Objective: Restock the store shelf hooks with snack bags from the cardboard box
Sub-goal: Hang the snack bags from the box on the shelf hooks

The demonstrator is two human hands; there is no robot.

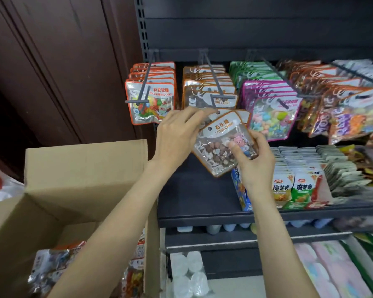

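— What are your hands holding in the head view?

— Your left hand (177,134) pinches the top edge of a Stone Candy bag (221,145); your right hand (253,155) grips its lower right corner, thumb pressed on the front. The bag sits tilted, just below the tip of the middle hook (215,87), where more Stone Candy bags hang.

— And the box?

— The cardboard box (78,168) stands open at near left, with snack bags (50,267) inside. Color Beans Candy bags (151,102) hang on the left hook.

Dark shelf (194,196) carries snack packets (293,188) (upright rows).
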